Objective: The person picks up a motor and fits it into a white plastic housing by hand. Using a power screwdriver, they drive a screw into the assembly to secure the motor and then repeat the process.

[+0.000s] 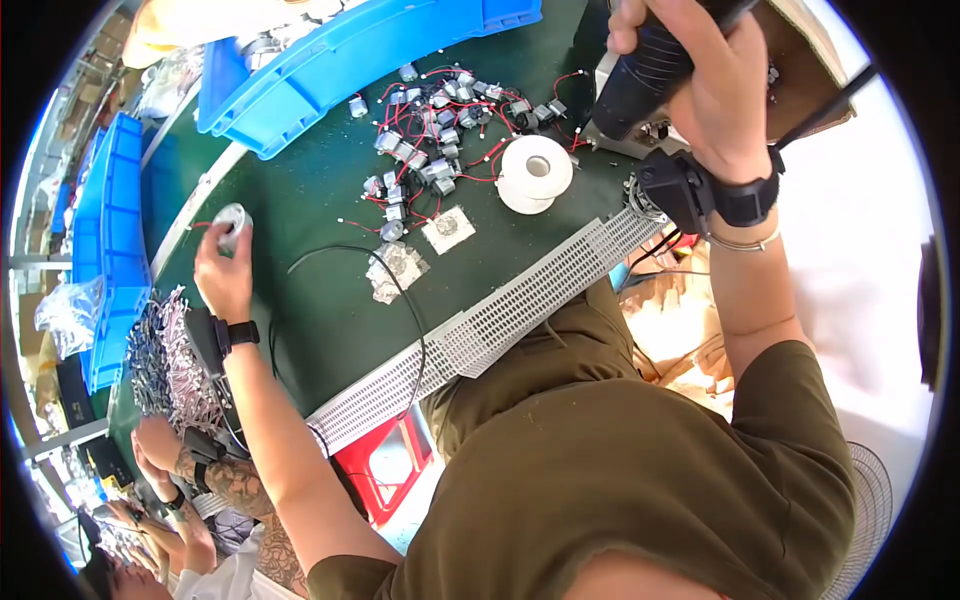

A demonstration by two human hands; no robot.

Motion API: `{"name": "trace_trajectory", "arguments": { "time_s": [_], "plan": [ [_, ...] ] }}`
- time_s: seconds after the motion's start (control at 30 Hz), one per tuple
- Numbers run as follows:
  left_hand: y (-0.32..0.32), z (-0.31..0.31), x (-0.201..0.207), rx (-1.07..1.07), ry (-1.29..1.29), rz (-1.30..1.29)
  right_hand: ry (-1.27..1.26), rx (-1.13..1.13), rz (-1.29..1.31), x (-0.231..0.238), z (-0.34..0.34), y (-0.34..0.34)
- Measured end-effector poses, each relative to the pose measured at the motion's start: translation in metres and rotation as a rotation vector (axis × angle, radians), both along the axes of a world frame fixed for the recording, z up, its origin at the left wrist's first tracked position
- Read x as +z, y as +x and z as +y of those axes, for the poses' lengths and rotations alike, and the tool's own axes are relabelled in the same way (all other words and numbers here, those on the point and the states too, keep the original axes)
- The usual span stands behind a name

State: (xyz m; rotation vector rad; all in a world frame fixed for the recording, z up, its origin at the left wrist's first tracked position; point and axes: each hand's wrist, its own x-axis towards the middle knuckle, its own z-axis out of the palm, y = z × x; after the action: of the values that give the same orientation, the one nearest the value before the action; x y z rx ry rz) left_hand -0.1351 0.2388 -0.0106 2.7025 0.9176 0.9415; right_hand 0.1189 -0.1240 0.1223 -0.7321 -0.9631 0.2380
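Note:
My left hand (225, 275) is closed on a small silvery round piece (233, 226) over the left side of the green table; a red wire sticks out beside it. At the upper right, my right hand (722, 100) wraps around a thick black ribbed tool (645, 82), whose exact kind I cannot make out. Between the hands lies a loose pile of small silver motors (440, 130) with red wires. A white spool (535, 172) sits on the right of the pile. Two pale, smeared square pads (448, 230) lie just below the motors.
A blue bin (330, 65) stands at the back, with more blue bins (105, 240) at the left. A grey slotted strip (500, 318) runs along the near table edge. A black cable (415, 310) crosses it. Bundled wires (180, 350) and co-workers' hands (155, 445) are lower left.

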Motion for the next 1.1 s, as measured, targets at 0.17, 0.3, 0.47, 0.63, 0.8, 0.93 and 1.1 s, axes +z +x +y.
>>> {"name": "trace_trajectory", "arguments": {
  "time_s": [0.17,0.3,0.47,0.63,0.8,0.93,1.1],
  "plan": [
    [0.021,-0.029,0.022,0.264,0.452,-0.052,-0.312,-0.438,-0.054,0.009,-0.002,-0.005],
    [0.081,-0.121,0.028,-0.576,0.071,0.056,-0.350,-0.477,-0.084,0.003,0.009,0.015],
    [0.101,-0.111,0.002,-0.570,-0.284,-0.080,-0.290,-0.725,-0.147,0.004,0.019,0.004],
    [0.100,-0.127,0.040,-0.518,-0.700,-0.379,-0.360,-0.854,-0.683,-0.042,0.011,-0.026],
    [0.112,-0.185,0.083,-0.644,-0.752,-0.416,-0.534,-0.444,-0.620,-0.059,0.046,-0.042],
    [0.121,-0.168,0.106,-0.946,-0.995,-0.394,-0.599,-0.378,-0.375,-0.048,0.030,-0.036],
    [0.219,-0.057,0.129,-0.413,0.220,-0.284,-0.661,-0.061,-0.049,-0.057,0.019,-0.031]
  ]
}}
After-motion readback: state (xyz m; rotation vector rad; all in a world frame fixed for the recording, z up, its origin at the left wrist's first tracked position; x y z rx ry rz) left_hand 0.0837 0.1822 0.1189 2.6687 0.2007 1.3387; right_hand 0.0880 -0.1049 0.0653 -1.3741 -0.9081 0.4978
